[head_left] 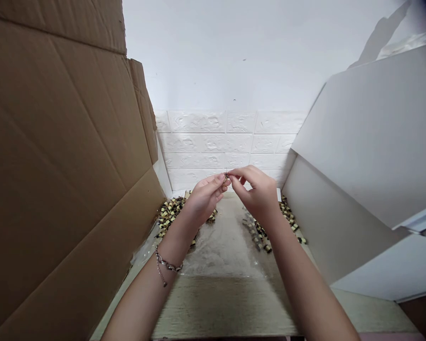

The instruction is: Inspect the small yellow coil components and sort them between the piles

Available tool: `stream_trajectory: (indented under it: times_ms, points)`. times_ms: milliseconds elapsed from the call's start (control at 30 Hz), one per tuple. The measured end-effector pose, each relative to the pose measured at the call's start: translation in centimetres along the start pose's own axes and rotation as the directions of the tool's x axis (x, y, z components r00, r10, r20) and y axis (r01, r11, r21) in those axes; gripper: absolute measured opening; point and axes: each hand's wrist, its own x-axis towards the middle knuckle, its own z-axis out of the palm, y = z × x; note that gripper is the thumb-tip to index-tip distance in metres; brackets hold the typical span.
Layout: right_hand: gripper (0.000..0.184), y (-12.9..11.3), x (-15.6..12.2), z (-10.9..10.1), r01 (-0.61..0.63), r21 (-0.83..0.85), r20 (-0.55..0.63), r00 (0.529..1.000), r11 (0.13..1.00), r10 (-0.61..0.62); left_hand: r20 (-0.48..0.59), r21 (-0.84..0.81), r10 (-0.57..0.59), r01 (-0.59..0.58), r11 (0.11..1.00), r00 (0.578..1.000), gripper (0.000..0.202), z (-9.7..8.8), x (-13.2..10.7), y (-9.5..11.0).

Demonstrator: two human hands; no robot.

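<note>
Both hands meet in the middle of the view, above the table. Between their fingertips is a small dark part [226, 176], mostly covered by the fingers, so its kind is hard to make out. My left hand [208, 192] pinches it from the left with thumb and fingers. From the right, the thumb and forefinger of my right hand [257, 189] close on the same part. Small black-and-yellow parts, perhaps little wound coils, lie in a left pile [172, 210] beside my left forearm. A right pile [290, 218] of similar parts lies partly behind my right wrist.
A clear plastic sheet or bag [220, 246] lies on the pale wooden table [220, 308] between the piles. Tall brown cardboard [64, 156] walls the left side, and white board panels [369, 132] stand on the right. A white brick-patterned wall [199, 142] closes off the back.
</note>
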Motion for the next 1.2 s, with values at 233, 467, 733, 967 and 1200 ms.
stream_trajectory:
  times_ms: [233,467,733,967,1200]
  points:
    - [0.013,0.3,-0.1,-0.1,0.010,-0.089,0.050,0.999,0.996,-0.006,0.026,0.106,0.025,-0.027,0.994,0.999,0.017,-0.2,0.1,-0.1]
    - [0.011,0.6,0.1,-0.4,0.004,-0.083,0.089,0.996,0.997,0.003,0.059,0.071,-0.006,0.002,0.997,0.998,0.015,-0.6,0.3,-0.3]
    - [0.008,0.6,-0.1,0.1,-0.037,-0.030,0.037,0.999,0.999,0.038,0.122,0.114,0.072,-0.086,0.990,0.990,0.017,-0.5,0.5,-0.8]
    - [0.009,0.4,-0.3,1.2,-0.073,0.020,-0.058,0.996,0.997,0.074,0.070,0.180,0.126,-0.137,0.974,0.990,0.025,0.0,0.6,-0.8]
    - [0.011,0.8,-0.5,1.3,0.090,-0.208,-0.046,0.994,0.974,-0.102,0.037,0.116,0.164,-0.167,0.979,0.986,0.020,0.3,0.3,-0.7]
